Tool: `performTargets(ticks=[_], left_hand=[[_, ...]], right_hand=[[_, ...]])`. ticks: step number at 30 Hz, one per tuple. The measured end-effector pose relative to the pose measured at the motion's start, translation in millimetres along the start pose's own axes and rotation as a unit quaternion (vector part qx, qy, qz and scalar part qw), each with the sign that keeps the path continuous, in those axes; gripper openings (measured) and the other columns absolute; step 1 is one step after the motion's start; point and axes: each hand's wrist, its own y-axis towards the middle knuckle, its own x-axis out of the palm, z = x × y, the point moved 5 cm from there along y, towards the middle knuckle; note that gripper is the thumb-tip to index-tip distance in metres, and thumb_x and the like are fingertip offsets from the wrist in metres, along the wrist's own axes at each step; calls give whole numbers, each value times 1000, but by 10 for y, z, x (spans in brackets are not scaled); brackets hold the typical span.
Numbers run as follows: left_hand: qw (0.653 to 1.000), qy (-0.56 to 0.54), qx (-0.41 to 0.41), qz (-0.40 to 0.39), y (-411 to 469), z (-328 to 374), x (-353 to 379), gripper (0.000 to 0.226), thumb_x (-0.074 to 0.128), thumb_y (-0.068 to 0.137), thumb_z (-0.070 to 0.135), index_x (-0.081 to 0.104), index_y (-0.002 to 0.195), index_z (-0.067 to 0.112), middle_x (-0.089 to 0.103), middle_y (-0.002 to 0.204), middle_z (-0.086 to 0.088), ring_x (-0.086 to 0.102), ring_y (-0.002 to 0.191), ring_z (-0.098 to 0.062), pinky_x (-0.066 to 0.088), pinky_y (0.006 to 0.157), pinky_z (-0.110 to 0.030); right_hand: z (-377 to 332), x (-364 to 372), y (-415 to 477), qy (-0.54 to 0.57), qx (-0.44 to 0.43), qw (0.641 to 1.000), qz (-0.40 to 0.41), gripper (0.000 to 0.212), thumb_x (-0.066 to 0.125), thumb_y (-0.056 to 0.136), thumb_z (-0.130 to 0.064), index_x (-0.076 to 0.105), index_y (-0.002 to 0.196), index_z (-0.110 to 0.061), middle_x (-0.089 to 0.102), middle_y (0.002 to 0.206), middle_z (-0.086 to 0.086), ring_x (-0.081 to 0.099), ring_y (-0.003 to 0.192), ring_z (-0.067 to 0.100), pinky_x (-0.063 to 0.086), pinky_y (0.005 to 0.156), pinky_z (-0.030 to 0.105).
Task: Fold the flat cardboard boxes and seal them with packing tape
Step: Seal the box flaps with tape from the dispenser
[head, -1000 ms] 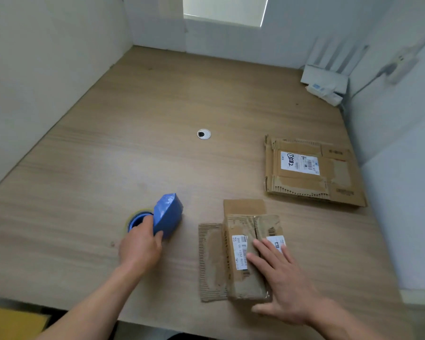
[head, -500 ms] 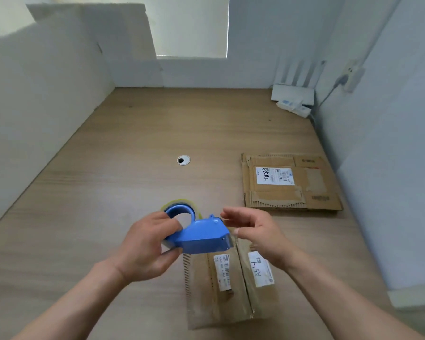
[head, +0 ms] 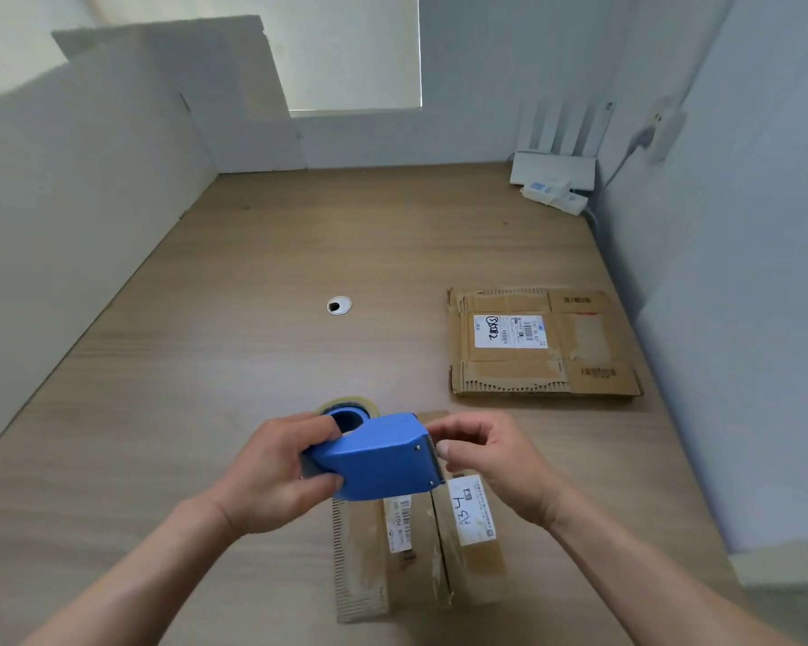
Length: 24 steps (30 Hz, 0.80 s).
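While poised above the near folded box [head: 421, 552], grasping blue tape dispenser [head: 379, 459] in left grip [head: 271, 473]; pinching its toothed right end with right grip [head: 490, 463]; far right, flattened box [head: 542, 342].

Single head-worn wide-angle view, facing forward and down, close over the wooden table [head: 253, 347]

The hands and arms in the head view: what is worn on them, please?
The left hand and the right hand are bare: no gloves, rings or watch show. The left forearm and the right forearm are bare too; no sleeve is in view.
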Motion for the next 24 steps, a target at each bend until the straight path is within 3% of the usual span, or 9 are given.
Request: performTargets(ticks=[7, 12, 15, 17, 21, 24], left_hand=[[999, -31, -34, -15, -7, -23, 59, 18, 61, 59, 32, 48, 70, 26, 46, 61, 12, 39, 56, -5, 31, 52, -22], [992, -97, -78, -30, -34, -80, 96, 15, 63, 59, 26, 52, 69, 26, 48, 60, 13, 41, 56, -4, 32, 51, -21], [986, -128, -97, -41, -44, -129, 116, 15, 64, 60, 22, 52, 68, 26, 47, 61, 13, 41, 57, -5, 31, 52, -23], [982, -150, -105, -49, -39, -167, 126, 15, 65, 63, 31, 51, 66, 26, 45, 61, 13, 39, 58, -4, 29, 52, -22], [975, -164, -142, -44, 36, -271, 174, 48, 69, 67, 58, 51, 67, 14, 44, 58, 9, 38, 55, -5, 29, 51, -20], [963, -180, -200, -25, 61, -502, 59, 50, 72, 60, 66, 50, 59, 21, 42, 53, 8, 38, 51, -7, 29, 48, -21]], right_hand=[[80, -50, 11, -3, 19, 997, 73, 14, 62, 96, -9, 74, 90, -10, 73, 80, 2, 67, 77, 13, 52, 70, 32], [79, -10, 33, 22, 21, 997, 70, 9, 69, 88, -14, 75, 95, -13, 74, 82, 5, 67, 78, 15, 54, 69, 29], [94, 21, 78, 6, 33, 996, 78, 8, 66, 92, -6, 74, 94, -8, 72, 76, 2, 64, 72, 13, 52, 66, 26], [111, 23, 100, 6, 37, 994, 101, 8, 66, 92, -5, 72, 88, -6, 70, 72, 4, 62, 68, 13, 51, 62, 25], [103, 34, 126, -32, 29, 988, 148, 15, 68, 92, -8, 71, 77, -11, 69, 68, 3, 62, 64, 11, 48, 57, 22], [59, -226, 136, -62, 26, 975, 209, 19, 67, 92, -11, 68, 74, -8, 67, 65, 5, 58, 60, 10, 49, 56, 23]])
